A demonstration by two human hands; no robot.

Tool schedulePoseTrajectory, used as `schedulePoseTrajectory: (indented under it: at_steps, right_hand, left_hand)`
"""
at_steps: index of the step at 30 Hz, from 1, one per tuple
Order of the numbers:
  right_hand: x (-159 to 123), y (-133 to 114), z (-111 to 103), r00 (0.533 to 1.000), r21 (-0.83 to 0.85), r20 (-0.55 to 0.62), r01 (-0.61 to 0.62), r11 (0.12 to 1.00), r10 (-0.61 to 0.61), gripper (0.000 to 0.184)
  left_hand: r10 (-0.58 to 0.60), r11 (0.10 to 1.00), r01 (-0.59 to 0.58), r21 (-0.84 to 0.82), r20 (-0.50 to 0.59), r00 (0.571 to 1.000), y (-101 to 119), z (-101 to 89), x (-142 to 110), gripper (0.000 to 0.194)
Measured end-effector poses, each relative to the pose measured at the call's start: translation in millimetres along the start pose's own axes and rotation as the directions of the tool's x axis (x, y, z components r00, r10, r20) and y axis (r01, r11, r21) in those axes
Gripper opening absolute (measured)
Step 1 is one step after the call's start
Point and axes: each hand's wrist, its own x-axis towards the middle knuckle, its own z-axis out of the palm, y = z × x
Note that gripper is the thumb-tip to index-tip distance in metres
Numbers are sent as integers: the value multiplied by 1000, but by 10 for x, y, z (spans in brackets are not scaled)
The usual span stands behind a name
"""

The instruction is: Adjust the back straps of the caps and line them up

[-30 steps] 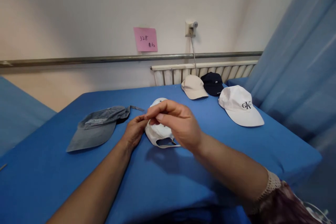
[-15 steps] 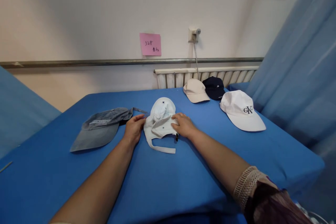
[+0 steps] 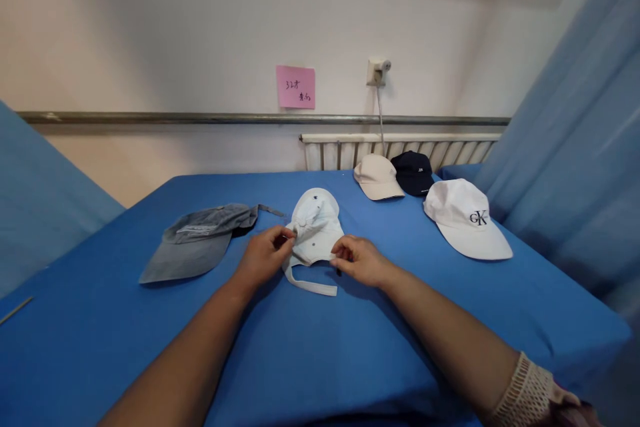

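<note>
A pale, whitish-blue baseball cap [image 3: 327, 230] lies crumpled in the middle of the blue-covered table, its brim pointing away from me. Its loose back strap curls toward me. My left hand [image 3: 265, 253] pinches the cap's left edge with thumb and fingers together. On the other side, my right hand [image 3: 361, 260] has its fingers closed on the right back edge, beside a small dark buckle partly hidden under them. To the left of my left hand rests a grey-blue cap [image 3: 200, 240], brim toward the left front, its strap sticking out behind.
At the back right sit a beige cap [image 3: 377, 177] and a navy cap [image 3: 414, 172], touching. Nearer on the right is a white cap [image 3: 463, 220] with black letters. Blue curtains [image 3: 565, 147] hang at both sides. A radiator [image 3: 345, 153] stands behind the table [image 3: 300, 360].
My left hand has come round onto the cap's left edge and pinched it. My right hand has slid down toward me to the back edge near the buckle. The view has shifted slightly.
</note>
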Motion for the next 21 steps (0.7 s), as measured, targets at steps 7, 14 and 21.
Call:
schedulePoseTrajectory:
  at_steps: [7,14,21]
  right_hand:
    - [-38,-52,-58,992,-138,125,22,990,-5,36]
    - [40,235,-25,983,198,166,-107,974,74,9]
    - [48,279,-105,987,170,157,-69,983,43,19]
  left_hand:
    - [147,983,-168,80,222,964,186,69,-170,20]
    - [217,959,-276,71,445,869,250,104,-245,18]
    - [255,925,-368,92,568,783,125,161,-273,30]
